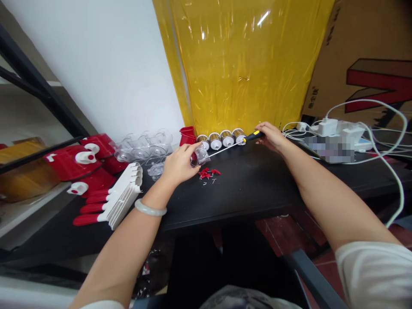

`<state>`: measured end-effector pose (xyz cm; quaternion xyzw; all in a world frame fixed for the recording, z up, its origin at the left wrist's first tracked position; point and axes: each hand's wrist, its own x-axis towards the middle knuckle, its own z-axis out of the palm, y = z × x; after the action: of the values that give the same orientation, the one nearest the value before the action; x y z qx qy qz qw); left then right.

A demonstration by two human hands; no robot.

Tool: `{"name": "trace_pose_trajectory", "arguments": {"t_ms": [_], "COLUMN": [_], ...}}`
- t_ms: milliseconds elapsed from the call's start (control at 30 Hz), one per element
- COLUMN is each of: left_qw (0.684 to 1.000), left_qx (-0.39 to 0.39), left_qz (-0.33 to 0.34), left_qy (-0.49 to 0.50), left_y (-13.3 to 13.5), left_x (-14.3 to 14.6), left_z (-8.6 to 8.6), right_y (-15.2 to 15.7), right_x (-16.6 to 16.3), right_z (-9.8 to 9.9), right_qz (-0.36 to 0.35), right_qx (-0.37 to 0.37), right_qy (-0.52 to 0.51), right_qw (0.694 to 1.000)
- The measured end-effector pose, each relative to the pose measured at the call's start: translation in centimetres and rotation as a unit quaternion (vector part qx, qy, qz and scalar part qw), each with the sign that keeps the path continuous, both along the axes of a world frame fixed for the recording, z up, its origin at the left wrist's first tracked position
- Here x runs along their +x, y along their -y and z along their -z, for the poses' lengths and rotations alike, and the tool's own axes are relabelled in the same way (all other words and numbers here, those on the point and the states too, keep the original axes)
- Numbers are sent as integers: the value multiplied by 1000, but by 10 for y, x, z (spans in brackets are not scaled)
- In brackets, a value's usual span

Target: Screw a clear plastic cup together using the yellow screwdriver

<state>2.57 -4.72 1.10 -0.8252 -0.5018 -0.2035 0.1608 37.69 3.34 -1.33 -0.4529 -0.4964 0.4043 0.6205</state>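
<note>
My left hand (pixel 183 164) is closed around a clear plastic part (pixel 202 155) with something dark red inside it. In my right hand (pixel 269 135) is a black-and-yellow screwdriver (pixel 252 136), its long shaft pointing left to the clear part; whether the tip touches it I cannot tell. Below the clear part lie small red pieces (pixel 207 173) and a few screws (pixel 213 180). Behind stands a row of several gold-sided cylinders with white ends (pixel 228 140). A red cup-like part (pixel 187 136) sits just beyond my left hand.
On the left are red housings with white knobs (pixel 92 161), white parts with red handles (pixel 124 193) and clear plastic parts (pixel 143 146). White chargers and cables (pixel 328 127) lie at the right of the black table (pixel 244 193). A yellow-wrapped panel (pixel 244 64) rises behind.
</note>
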Motion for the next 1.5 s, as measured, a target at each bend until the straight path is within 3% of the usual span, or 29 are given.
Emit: {"name": "trace_pose_trajectory", "arguments": {"t_ms": [133,533,1200,1500], "left_qw": [1000,1000,1000,1000], "left_qx": [3,11,21,14], "left_qz": [4,6,9,4], "left_qy": [0,-1,-3,1], "left_y": [-1,-1,-3,-2], "left_x": [-1,-1,-2,-2], "left_z": [1,1,2,2], "right_y": [-3,-13,-2,-10], "right_x": [1,8,3,9], "right_z": [2,11,3,11], "right_qz": [-13,36,-39,4], "right_qx": [-2,-41,11,-30], "right_qy": [-3,85,-47,81], "right_qw": [1000,995,998,996]}}
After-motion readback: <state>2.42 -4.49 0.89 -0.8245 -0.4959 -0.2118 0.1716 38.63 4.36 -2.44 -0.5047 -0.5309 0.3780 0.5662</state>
